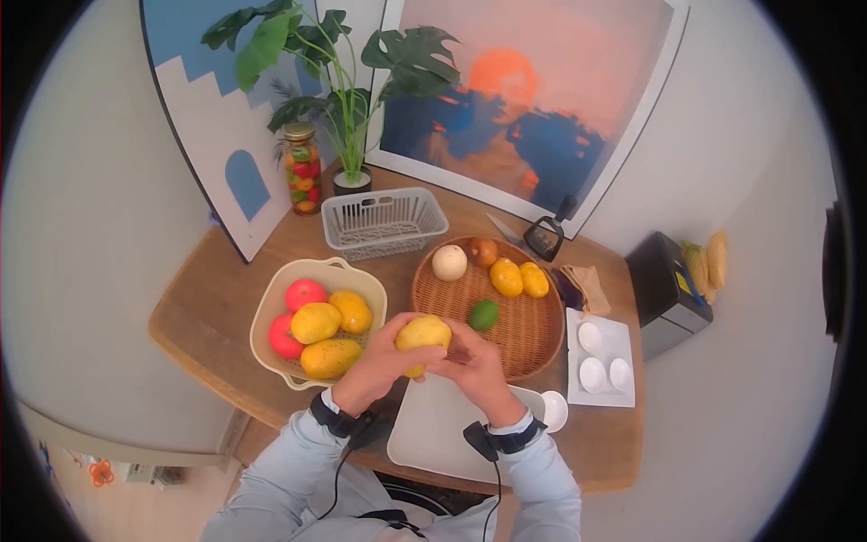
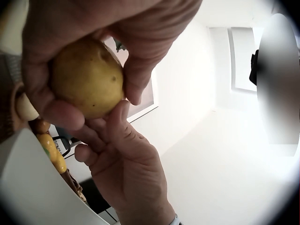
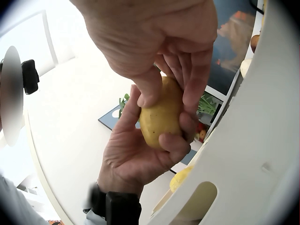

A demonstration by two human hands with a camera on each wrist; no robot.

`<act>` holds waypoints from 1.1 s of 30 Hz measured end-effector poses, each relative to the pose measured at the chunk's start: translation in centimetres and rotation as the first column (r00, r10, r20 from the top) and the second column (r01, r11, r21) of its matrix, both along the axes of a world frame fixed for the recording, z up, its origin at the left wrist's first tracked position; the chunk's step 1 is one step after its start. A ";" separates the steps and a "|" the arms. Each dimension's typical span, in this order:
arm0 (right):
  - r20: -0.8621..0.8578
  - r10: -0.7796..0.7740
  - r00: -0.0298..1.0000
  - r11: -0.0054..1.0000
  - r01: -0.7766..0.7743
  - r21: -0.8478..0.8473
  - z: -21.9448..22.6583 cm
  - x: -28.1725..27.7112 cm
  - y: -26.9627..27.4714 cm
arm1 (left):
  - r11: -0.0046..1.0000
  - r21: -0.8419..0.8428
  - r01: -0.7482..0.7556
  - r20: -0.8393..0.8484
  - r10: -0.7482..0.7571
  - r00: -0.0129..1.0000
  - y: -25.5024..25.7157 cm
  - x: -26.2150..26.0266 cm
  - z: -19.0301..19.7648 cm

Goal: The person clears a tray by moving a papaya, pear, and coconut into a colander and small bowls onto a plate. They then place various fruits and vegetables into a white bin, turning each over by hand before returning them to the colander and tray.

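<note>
Both hands hold a yellow potato [image 1: 423, 334] above the front of the table. My left hand [image 1: 372, 366] curls its fingers and thumb round it. In the left wrist view, the potato [image 2: 89, 77] shows a dimple and small dark spots. From the other side, my right hand [image 1: 480, 369] pinches one end between thumb and fingers, as the right wrist view shows with the potato [image 3: 161, 117]. Below the hands lies a white tray [image 1: 442, 434]. A cream basket [image 1: 271, 303] left of them holds two pinkish-red fruits and several yellow ones.
Behind the hands, a round wicker tray [image 1: 533, 343] bears a green lime-like fruit [image 1: 484, 314], yellow fruits, an onion and a pale ball. A grey basket [image 1: 384, 226], knife [image 1: 504, 228] and plant [image 1: 348, 117] stand farther back. Small white dishes [image 1: 591, 375] sit right.
</note>
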State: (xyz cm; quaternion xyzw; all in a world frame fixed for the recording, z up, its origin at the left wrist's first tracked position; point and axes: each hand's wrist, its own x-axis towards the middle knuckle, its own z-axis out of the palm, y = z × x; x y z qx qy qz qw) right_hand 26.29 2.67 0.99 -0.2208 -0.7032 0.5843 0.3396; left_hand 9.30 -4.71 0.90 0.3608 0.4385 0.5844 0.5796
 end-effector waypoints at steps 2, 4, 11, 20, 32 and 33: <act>0.048 -0.053 0.997 0.999 0.053 0.006 -0.3 0.2 0.1 | 0.998 0.017 -0.053 -0.128 0.055 0.990 0.0 -0.4 0.1; 0.113 -0.080 0.990 0.994 0.088 -0.071 -0.9 0.7 0.4 | 0.983 0.114 -0.141 -0.470 0.179 0.864 -0.1 -1.5 0.4; 0.170 -0.027 0.985 0.999 0.020 0.044 -1.1 0.7 0.4 | 0.882 0.363 -0.300 -0.836 0.451 0.313 -0.6 -7.2 -1.9; 0.219 0.014 0.976 0.995 -0.036 0.098 -1.7 0.5 0.3 | 0.965 0.159 -0.207 -0.987 0.150 -0.061 0.7 -12.4 -1.9; 0.581 -0.264 0.769 0.900 -0.019 0.435 4.7 5.4 6.8 | 0.951 0.309 -0.022 -0.947 0.310 0.086 2.1 -8.0 2.9; 0.643 -0.267 0.718 0.904 -0.044 0.425 4.0 5.5 8.6 | 0.942 0.333 0.032 -0.931 0.323 0.171 2.8 -7.3 2.5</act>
